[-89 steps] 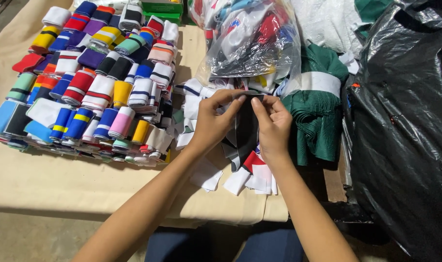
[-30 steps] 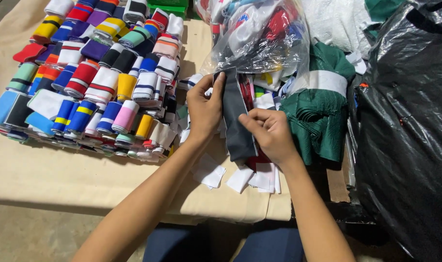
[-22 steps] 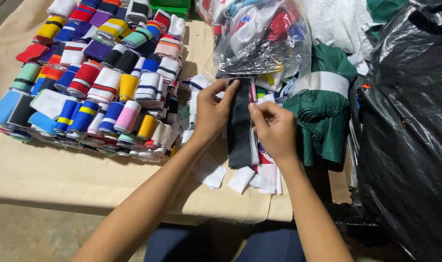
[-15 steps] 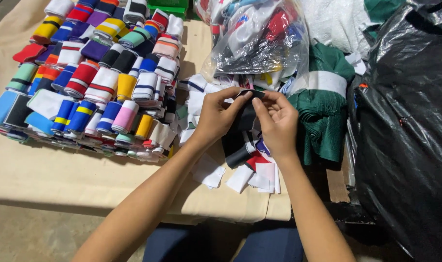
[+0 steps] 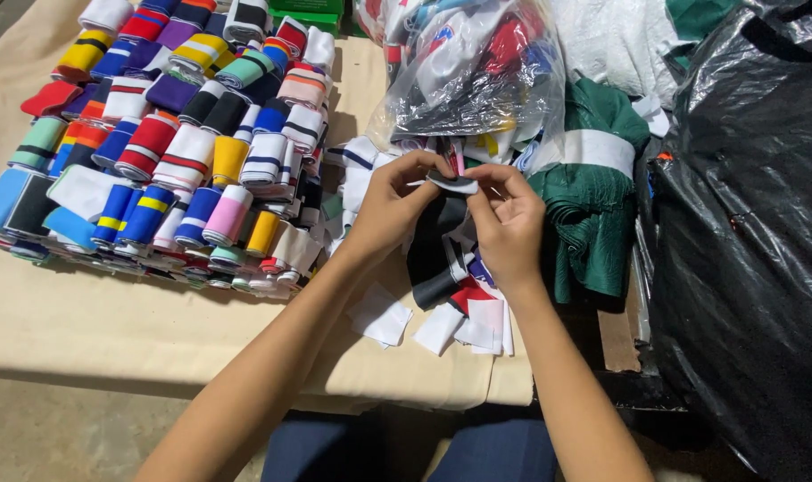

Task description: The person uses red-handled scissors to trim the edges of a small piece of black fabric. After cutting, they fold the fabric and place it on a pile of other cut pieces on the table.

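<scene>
Black knit strip (image 5: 435,245) hangs between left hand (image 5: 390,201) and right hand (image 5: 506,223), both pinching top edge.

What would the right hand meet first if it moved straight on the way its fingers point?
The right hand points up and left. Past the black strip it pinches, it would probably meet the left hand first; depth is hard to judge.

Pretty boxed in here: the rolled fabric bands (image 5: 169,152) fill the table's (image 5: 94,330) far-left corner, a clear plastic bag (image 5: 468,76) blocks the far edge, green fabric (image 5: 593,214) and a black bag (image 5: 754,232) wall off the right edge, leaving only the bare strip along the near edge.
</scene>
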